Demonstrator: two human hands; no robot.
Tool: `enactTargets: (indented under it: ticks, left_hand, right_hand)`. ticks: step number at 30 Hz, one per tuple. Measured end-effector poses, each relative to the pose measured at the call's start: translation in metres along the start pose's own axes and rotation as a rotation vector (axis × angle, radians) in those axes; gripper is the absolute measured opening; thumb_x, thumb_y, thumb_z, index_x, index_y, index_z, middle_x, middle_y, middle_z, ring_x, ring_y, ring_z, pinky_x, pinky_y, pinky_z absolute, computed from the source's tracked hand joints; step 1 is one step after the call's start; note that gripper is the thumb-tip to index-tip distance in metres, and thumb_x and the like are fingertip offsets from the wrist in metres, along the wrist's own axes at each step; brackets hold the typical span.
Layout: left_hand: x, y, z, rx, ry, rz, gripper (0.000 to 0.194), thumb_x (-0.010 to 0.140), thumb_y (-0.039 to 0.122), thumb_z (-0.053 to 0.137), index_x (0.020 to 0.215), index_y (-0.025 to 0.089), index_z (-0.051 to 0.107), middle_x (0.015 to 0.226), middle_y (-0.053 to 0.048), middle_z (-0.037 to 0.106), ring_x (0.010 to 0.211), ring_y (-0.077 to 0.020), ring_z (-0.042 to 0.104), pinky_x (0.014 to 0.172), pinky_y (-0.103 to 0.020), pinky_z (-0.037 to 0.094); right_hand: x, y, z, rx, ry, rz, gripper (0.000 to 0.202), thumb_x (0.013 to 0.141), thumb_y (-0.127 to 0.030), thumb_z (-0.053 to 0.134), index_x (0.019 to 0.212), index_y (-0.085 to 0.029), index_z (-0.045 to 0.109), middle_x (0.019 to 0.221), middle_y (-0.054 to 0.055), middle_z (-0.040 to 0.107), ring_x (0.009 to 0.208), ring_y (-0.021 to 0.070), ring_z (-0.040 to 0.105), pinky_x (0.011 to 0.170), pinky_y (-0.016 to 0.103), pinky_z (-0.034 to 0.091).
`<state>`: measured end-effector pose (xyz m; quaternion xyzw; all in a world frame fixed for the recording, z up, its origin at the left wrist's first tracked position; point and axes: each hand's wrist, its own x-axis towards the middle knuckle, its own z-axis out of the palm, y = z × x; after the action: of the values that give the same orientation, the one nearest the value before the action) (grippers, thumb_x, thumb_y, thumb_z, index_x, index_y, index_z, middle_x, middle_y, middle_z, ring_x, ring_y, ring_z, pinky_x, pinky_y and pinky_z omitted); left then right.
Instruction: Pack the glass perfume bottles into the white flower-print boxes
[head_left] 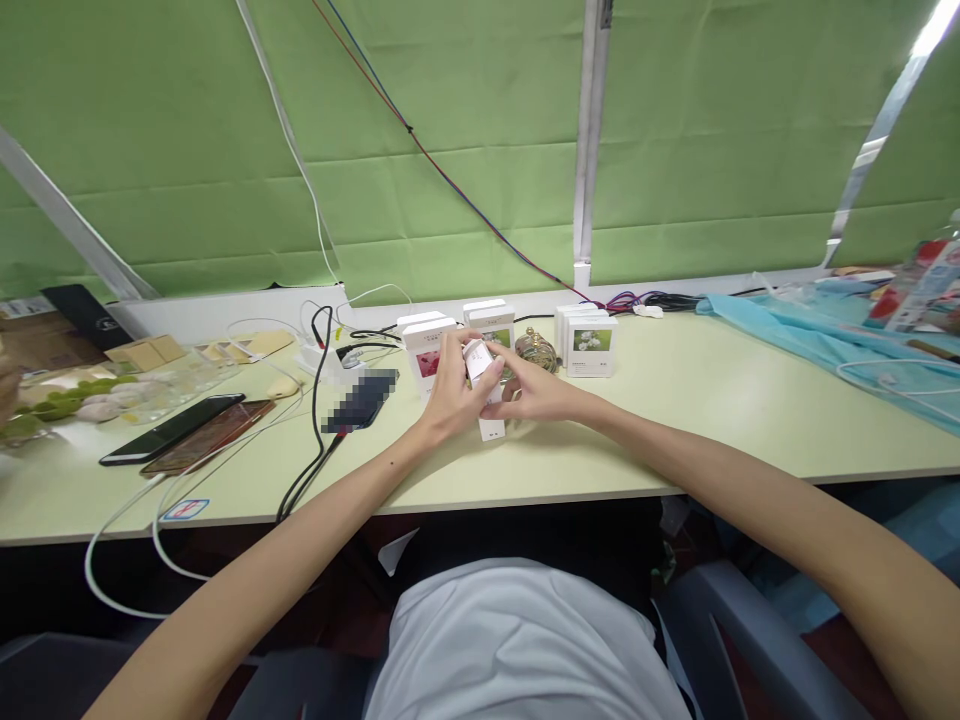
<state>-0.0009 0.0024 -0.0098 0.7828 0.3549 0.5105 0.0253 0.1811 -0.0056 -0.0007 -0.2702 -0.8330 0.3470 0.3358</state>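
Note:
Near the middle of the table, my left hand is wrapped round a small white box, tilted, with its upper end showing between the fingers. My right hand closes on the box from the right, its thumb and fingers near the lower part. A white face with small print shows below the hands; whether it belongs to the same box I cannot tell. Just behind stand white boxes with a red flower picture and more white boxes. A gold-coloured glass object is beyond my right hand.
White boxes with a flower picture stand right of centre. Phones, cables and a blurred dark device lie left. Blue plastic sheeting and a bottle are right. The table's front edge is close.

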Motion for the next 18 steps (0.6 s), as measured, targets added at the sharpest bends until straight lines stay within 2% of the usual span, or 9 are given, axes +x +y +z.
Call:
enactTargets:
  ticks: [5,10,18]
  left_hand:
    - [-0.0006,-0.0024,0.0015,-0.008,0.003,0.002,0.045,0.096,0.059,0.051,0.123,0.023,0.043,0.121,-0.01,0.053,0.113,-0.0257,0.056,0.099,-0.045,0.048]
    - [-0.0008,-0.0041,0.0026,-0.014,0.015,0.005,0.046,0.098,0.061,0.048,0.124,0.024,0.042,0.124,-0.011,0.054,0.114,-0.0259,0.056,0.097,-0.045,0.05]
    - [0.0001,-0.0022,0.0012,-0.008,0.001,0.002,0.05,0.097,0.065,0.045,0.125,0.024,0.042,0.126,-0.012,0.053,0.118,-0.027,0.055,0.102,-0.047,0.048]
  right_hand:
    - [0.0006,0.002,0.0001,-0.036,0.001,-0.043,0.102,0.081,-0.038,0.079,0.163,-0.025,0.02,0.145,0.016,0.051,0.073,0.0137,0.064,0.073,0.036,0.059]
    - [-0.0001,0.0029,0.0001,-0.064,0.005,-0.083,0.101,0.082,-0.037,0.078,0.164,-0.027,0.019,0.146,0.015,0.051,0.083,0.0177,0.067,0.084,0.04,0.06]
    - [-0.0001,0.0042,0.0,-0.093,0.007,-0.084,0.1,0.083,-0.039,0.077,0.163,-0.025,0.019,0.146,0.016,0.052,0.086,0.0199,0.068,0.09,0.044,0.059]
